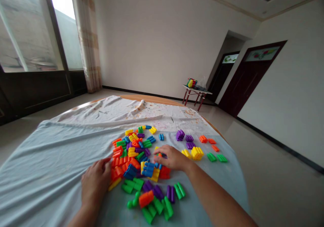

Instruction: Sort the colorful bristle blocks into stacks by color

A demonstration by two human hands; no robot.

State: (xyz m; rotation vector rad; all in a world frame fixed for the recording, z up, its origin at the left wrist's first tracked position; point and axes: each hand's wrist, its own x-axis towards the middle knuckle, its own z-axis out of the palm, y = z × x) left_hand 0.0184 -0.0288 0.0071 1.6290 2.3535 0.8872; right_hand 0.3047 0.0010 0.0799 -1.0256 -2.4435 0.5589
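Note:
A mixed pile of orange, green, blue, purple and yellow plastic pieces (126,161) lies on the light blue cloth. My left hand (95,179) rests at the pile's left edge, fingers curled down beside the orange pieces; its fingertips are partly hidden. My right hand (170,158) reaches over the pile's right side, fingers bent around a small piece I cannot make out clearly. Blue pieces (148,169) lie on yellow ones just left of it. Nearer to me are green pieces (158,205) and an orange piece (146,199).
Sorted by colour at the right are purple pieces (180,135), yellow pieces (197,153), orange pieces (203,139) and green pieces (222,158). A stained white cloth (162,114) covers the table's far part. Beyond stands a small table (206,92) with bags on it.

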